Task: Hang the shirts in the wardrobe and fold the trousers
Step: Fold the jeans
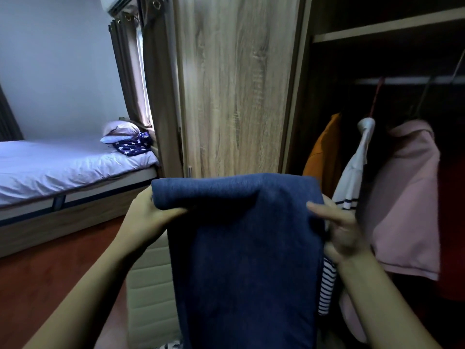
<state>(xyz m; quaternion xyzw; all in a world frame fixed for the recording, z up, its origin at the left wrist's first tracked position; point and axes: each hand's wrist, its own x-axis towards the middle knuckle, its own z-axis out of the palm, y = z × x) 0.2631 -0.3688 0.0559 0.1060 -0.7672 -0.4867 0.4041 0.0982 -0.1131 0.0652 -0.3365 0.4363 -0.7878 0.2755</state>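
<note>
- At the far left, we see the bed [63, 170] with a pale sheet, and a pillow [120, 129] and a star-patterned cloth [133, 146] at its head. It lies well apart from our hands, and we judge it the likeliest flat surface for finishing a fold.
- Next comes the grey curtain [129, 71], then the wood-grain wardrobe door [234, 96], which stands straight ahead of us.
- Our left hand [147, 216] grips the left end of the doubled-over top edge of the navy trousers [241, 238], with its fingers curled round the roll of cloth and pressed together.
- We hold the navy trousers in the air between both hands, in front of the wardrobe door. Their folded edge runs side to side from one hand to the other. Their long axis hangs straight down, and the lower end leaves our view.
- Our right hand [339, 234] pinches the right end of that edge. The thumb lies across the front, and the other fingers are behind the cloth, mostly hidden.
- Both hands sit level and equally near the fold, so we judge the coming fold turns on bringing the hanging length up toward the fingers.
- To the right, the wardrobe [377, 31] holds an orange garment [322, 157], a white shirt [357, 172] and a pink shirt [407, 197] on the rail [402, 80]. These hang just beside the right hand, and some striped cloth [327, 288] hangs below it.
</note>
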